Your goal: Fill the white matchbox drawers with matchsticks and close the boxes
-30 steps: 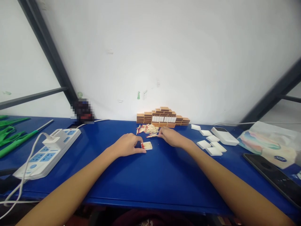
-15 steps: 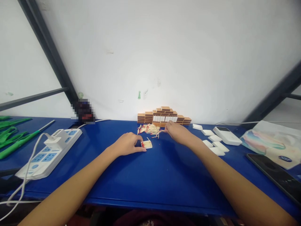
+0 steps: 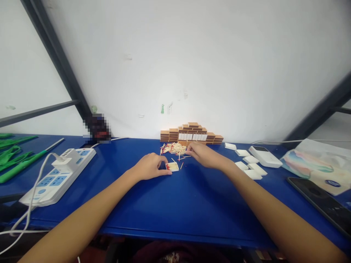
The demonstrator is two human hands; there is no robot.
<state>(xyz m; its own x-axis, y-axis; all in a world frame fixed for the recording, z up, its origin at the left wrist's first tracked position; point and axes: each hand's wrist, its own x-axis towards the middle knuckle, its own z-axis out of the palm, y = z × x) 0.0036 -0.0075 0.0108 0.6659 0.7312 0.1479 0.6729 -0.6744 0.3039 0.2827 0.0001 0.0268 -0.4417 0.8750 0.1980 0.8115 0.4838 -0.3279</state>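
Observation:
My left hand grips the left end of a small white tray between thumb and fingers. Matches with red heads lie in the tray, one sticking up at its back. Behind it is a loose pile of matches on the blue table. My right hand is at the pile's right edge, its fingers pinched together; whatever is between the fingertips is too small to make out. A single match lies just right of the tray. Stacked brown matchboxes stand behind, with upright white pieces among them.
Several white trays lie at the right, beside a white device, a soft packet and a black phone. A power strip with cables and green tools occupies the left.
My right hand has moved slightly left along the pile, its fingers now bent inward. A match now lies right of the tray. My left hand still holds the tray.

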